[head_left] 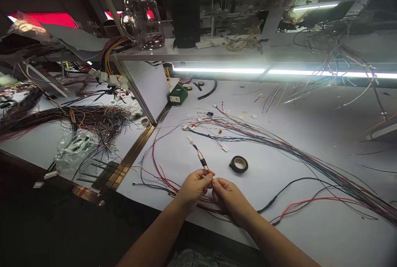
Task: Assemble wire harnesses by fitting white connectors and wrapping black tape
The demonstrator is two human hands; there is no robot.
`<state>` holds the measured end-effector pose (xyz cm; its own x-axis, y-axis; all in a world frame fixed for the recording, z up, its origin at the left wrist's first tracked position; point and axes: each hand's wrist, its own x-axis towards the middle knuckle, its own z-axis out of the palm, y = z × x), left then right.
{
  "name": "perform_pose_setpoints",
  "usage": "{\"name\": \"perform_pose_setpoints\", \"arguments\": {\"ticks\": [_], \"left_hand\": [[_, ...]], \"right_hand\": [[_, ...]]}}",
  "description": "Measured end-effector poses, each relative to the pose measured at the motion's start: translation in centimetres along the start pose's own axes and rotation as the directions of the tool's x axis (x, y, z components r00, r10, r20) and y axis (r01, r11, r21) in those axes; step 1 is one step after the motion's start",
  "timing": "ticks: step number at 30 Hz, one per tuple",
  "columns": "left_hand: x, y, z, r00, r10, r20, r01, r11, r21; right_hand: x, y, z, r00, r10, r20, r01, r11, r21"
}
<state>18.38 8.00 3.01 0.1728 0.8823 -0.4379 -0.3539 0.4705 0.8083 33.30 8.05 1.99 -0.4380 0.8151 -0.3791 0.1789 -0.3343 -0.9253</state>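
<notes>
Both hands meet over the front part of the white table. My left hand (196, 186) is closed in a pinch on a red wire harness (203, 162), which carries white sleeves, black tape wraps and a white connector at its far end. Right beside it, my right hand (228, 196) is also pinched, fingertips against the same harness just below the left thumb. Further wires pass under both hands. A roll of black tape (238, 164) lies flat to the right of the hands.
A long bundle of thin wires (279, 143) runs across the table to the right edge. At the back stands a green box (178, 94). Dark tangled wires (102, 122) cover the left bench, beside a plastic bag (74, 147). A shelf (192, 54) with a lit tube spans above.
</notes>
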Motion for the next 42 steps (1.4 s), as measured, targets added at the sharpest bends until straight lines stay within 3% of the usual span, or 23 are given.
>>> {"name": "perform_pose_setpoints", "arguments": {"ticks": [2,3,4,6,7,10,12,13,17,20,23,26,30,36,42], "left_hand": [[0.0,0.3,0.0,1.0,0.008,0.008,-0.008,0.999,0.031],[0.0,0.5,0.0,1.0,0.014,0.007,-0.014,0.999,0.04],[0.0,0.7,0.0,1.0,0.016,0.0,-0.016,0.999,0.04],[-0.1,1.0,0.2,1.0,0.002,-0.027,-0.002,1.0,0.016],[-0.1,1.1,0.3,0.999,-0.012,-0.038,0.012,1.0,-0.002],[-0.1,0.8,0.6,0.999,-0.029,-0.043,0.027,0.998,-0.055],[0.0,0.5,0.8,0.999,-0.018,-0.032,0.015,0.998,-0.069],[0.0,0.3,0.9,1.0,-0.011,-0.028,0.009,0.997,-0.07],[0.0,0.1,1.3,1.0,-0.006,-0.026,0.004,0.998,-0.07],[-0.2,0.5,1.9,0.999,0.001,0.037,0.002,0.997,-0.077],[-0.5,1.1,2.4,0.985,0.049,0.168,-0.041,0.998,-0.051],[-0.6,1.3,2.6,0.971,0.082,0.225,-0.078,0.997,-0.024],[-0.7,1.1,2.5,0.981,0.061,0.187,-0.056,0.998,-0.033],[-0.4,-0.1,2.6,0.995,0.064,0.075,-0.056,0.993,-0.103],[-0.1,-1.0,2.9,0.988,0.072,0.135,-0.054,0.99,-0.131]], "right_hand": [[-0.1,0.2,-1.3,0.983,-0.171,-0.068,0.15,0.96,-0.237],[-0.1,0.4,-2.4,0.944,-0.311,-0.107,0.248,0.887,-0.39],[-0.1,0.6,-3.8,0.879,-0.459,-0.127,0.326,0.774,-0.543],[0.1,1.2,-7.0,0.737,-0.668,-0.105,0.358,0.518,-0.777],[0.3,1.5,-8.6,0.709,-0.702,-0.068,0.333,0.419,-0.845],[1.0,2.5,-11.9,0.73,-0.683,0.017,0.296,0.294,-0.909],[1.3,2.6,-12.5,0.748,-0.661,0.053,0.345,0.319,-0.883],[1.2,2.3,-12.4,0.759,-0.65,0.051,0.377,0.373,-0.848],[0.0,-0.6,-10.0,0.848,-0.529,0.006,0.466,0.742,-0.482],[-0.8,-3.3,-8.2,0.87,-0.479,0.114,0.492,0.841,-0.226],[-0.8,-5.0,-7.1,0.851,-0.471,0.231,0.519,0.821,-0.237],[-0.6,-5.5,-6.7,0.849,-0.472,0.237,0.528,0.747,-0.405],[-0.5,-5.3,-6.8,0.849,-0.486,0.209,0.514,0.664,-0.543],[-0.3,-4.8,-7.4,0.825,-0.536,0.182,0.535,0.634,-0.559],[1.0,-4.3,-7.3,0.797,-0.587,0.14,0.554,0.619,-0.556]]}}
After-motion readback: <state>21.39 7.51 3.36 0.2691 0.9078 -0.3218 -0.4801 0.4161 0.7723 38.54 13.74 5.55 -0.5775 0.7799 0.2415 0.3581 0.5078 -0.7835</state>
